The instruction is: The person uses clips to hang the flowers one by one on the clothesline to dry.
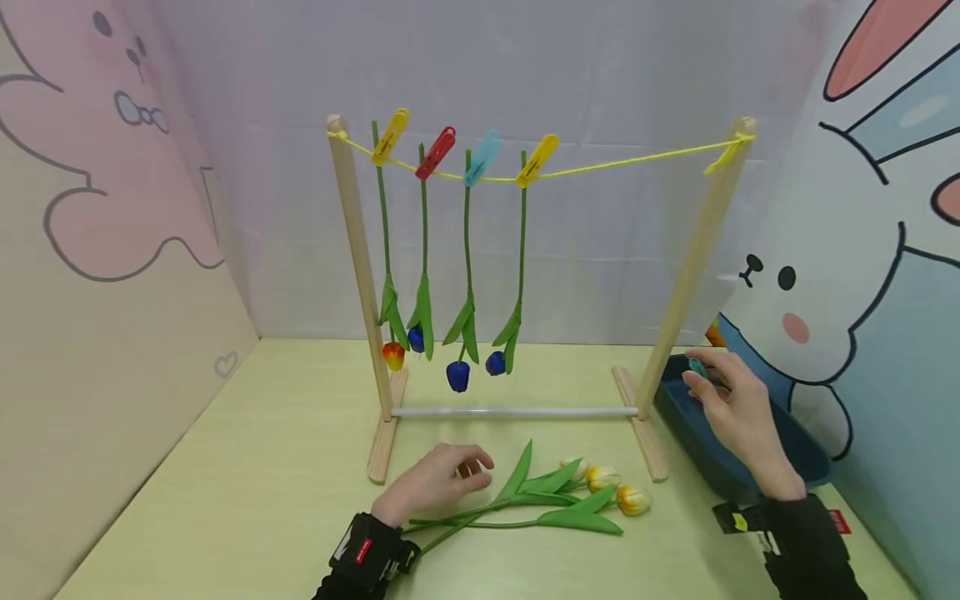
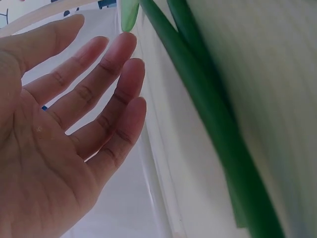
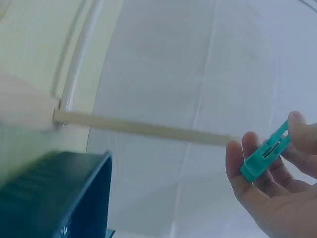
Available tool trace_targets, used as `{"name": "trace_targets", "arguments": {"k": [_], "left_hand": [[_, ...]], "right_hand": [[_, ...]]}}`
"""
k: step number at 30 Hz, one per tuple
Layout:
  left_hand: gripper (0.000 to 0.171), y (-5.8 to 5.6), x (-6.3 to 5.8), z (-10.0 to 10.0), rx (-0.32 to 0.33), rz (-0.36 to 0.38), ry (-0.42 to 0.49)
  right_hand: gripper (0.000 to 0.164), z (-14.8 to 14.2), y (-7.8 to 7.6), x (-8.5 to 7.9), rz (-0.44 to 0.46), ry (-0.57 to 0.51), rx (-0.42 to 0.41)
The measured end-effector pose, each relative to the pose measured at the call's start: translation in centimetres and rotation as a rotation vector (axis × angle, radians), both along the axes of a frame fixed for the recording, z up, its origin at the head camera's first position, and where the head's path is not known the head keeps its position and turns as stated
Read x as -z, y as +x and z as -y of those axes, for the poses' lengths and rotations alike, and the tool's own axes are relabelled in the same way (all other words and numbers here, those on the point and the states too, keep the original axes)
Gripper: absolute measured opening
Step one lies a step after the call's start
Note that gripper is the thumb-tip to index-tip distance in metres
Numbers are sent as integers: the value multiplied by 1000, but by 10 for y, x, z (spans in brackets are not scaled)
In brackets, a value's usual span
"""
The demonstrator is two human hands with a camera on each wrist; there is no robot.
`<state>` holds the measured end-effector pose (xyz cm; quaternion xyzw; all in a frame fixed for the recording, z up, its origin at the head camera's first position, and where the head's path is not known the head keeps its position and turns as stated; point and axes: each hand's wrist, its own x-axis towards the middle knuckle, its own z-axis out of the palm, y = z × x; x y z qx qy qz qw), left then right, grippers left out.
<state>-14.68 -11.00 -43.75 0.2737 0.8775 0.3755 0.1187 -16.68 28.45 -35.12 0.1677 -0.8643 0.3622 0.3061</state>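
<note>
My right hand (image 1: 738, 408) pinches a teal clothespin (image 3: 266, 156) between thumb and fingers, above the dark blue bin (image 1: 712, 450). Over the tabletop my left hand (image 1: 442, 482) hovers with relaxed, parted fingers and an empty palm, as the left wrist view shows. Close beside it lie several white-and-yellow tulips (image 1: 633, 500) with green stems (image 2: 198, 99). From a yellow cord (image 1: 622, 165), tulips hang head down: one orange-red tulip (image 1: 393, 356) and three blue ones, such as the blue tulip (image 1: 458, 376). Yellow clothespins (image 1: 391, 136), a red clothespin (image 1: 436, 153) and a light blue clothespin (image 1: 482, 157) grip their stems.
Two wooden posts (image 1: 693, 271) on flat feet carry the cord, joined low down by a white rod (image 1: 517, 412). A pale sheet (image 1: 600, 258) stands behind. Cartoon-printed panels (image 1: 847, 275) flank the table (image 1: 247, 467).
</note>
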Motion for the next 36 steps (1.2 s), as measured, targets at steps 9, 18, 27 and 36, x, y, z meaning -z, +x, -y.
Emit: {"name": "trace_targets", "arguments": {"k": [9, 18, 27, 36], "left_hand": [[27, 6, -4, -3, 1, 42, -73], [28, 10, -7, -5, 53, 123, -100], [23, 11, -6, -3, 46, 146, -138], [12, 10, -8, -3, 29, 147, -149]], "right_hand": [[28, 36, 0, 14, 29, -55, -138], [30, 53, -8, 29, 143, -123, -175], [30, 58, -7, 34, 189, -124, -193], [31, 57, -8, 36, 181, -128, -221]]}}
